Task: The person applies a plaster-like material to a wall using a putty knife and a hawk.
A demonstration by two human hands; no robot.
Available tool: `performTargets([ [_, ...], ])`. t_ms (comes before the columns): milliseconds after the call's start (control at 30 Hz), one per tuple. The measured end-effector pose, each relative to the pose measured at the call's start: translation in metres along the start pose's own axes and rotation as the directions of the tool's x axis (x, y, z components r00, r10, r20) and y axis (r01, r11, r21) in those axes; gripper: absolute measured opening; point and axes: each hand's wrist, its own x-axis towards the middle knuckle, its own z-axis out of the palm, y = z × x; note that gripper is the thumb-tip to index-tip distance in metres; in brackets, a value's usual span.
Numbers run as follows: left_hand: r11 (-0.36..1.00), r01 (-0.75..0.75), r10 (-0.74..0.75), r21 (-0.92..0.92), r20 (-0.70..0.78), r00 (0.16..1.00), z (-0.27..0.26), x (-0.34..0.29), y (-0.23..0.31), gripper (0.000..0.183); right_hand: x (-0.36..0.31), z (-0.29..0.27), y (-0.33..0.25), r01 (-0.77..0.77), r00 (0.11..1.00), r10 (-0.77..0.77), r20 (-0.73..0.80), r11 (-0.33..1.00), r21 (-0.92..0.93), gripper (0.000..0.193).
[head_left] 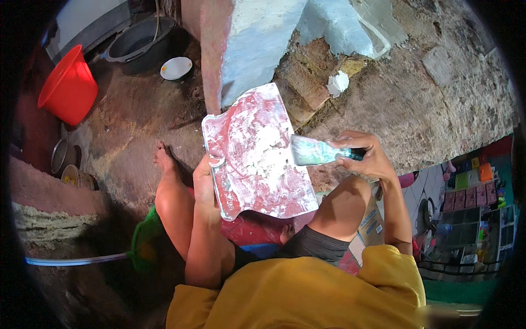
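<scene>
At upper left, a red bucket lies tipped beside a dark basin; their contents are hidden. At centre, the left hand clasps the edge of a red plaster board carrying white putty. The right hand grips a putty knife, its blade touching the board's right edge.

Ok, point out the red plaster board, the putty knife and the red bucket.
red plaster board (257, 159), head view, on its plaster-smeared middle
putty knife (309, 151), head view, on the flat blade
red bucket (68, 88), head view, on its outer wall
</scene>
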Motion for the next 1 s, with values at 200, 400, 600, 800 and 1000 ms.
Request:
performTargets([
  [200,1.0,-0.014,0.013,-0.017,-0.044,0.999,0.01,0.001,-0.002,0.037,-0.025,-0.016,0.022,-0.218,0.92,0.106,-0.378,0.939,-0.267,0.03],
  [400,0.998,-0.05,0.051,0.028,-0.03,0.998,0.013,-0.002,-0.003,0.041,-0.001,-0.001,0.039,-0.368,0.752,-0.132,-0.646,0.728,-0.578,0.03],
  [600,0.999,-0.036,0.037,0.038,-0.018,0.999,-0.002,0.001,0.001,0.041,0.011,0.009,0.032,-0.448,0.705,-0.05,-0.708,0.742,-0.498,0.031],
  [800,0.995,-0.048,0.049,0.086,-0.015,0.999,-0.01,0.004,0.0,0.041,0.014,0.016,0.031,-0.494,0.707,-0.051,-0.705,0.677,-0.545,0.03],
  [1000,0.995,-0.04,0.045,0.093,-0.052,0.998,-0.009,0.006,-0.002,0.039,0.02,0.021,0.031,-0.439,0.72,-0.113,-0.684,0.689,-0.576,0.029],
])
